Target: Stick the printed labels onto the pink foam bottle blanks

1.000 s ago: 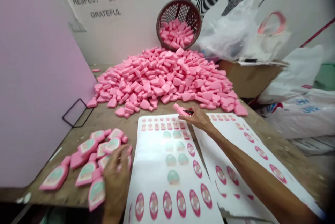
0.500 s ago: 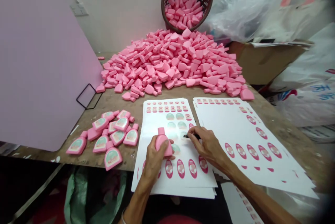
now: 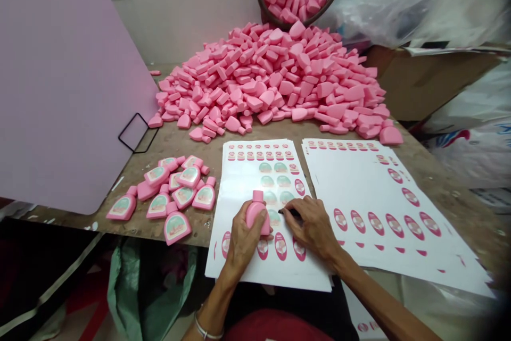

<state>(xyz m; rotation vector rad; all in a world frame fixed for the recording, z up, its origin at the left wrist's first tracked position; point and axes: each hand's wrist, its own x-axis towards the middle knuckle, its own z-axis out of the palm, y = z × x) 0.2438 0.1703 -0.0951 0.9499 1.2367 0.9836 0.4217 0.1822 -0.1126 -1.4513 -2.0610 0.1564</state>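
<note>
My left hand [image 3: 240,245] is closed around a small pink toy bottle [image 3: 255,216], its cap end pointing away from me and its visible face plain. Under both hands lies a stack of white sticker sheets [image 3: 239,184] with green arched labels and pink oval ones. My right hand [image 3: 315,230] pinches a thin dark tool [image 3: 291,212]; its kind is unclear. The tool's tip is beside a green arched label [image 3: 274,217], just right of the bottle. Whether the tip touches the sheet I cannot tell. To the left lie several pink bottles [image 3: 178,227] with green labels.
A large heap of plain pink bottles [image 3: 271,80] fills the back of the table, below a tipped brown basket [image 3: 261,8]. More sticker sheets [image 3: 343,176] lie at right. A pink panel [image 3: 72,91] stands at left, a cardboard box [image 3: 423,83] back right. A green sack [image 3: 123,288] sits below.
The view has tilted downward and shifted slightly. My right hand has moved toward me across the sheet, bringing the tool nearer a lower green label. My left hand still holds the bottle.
</note>
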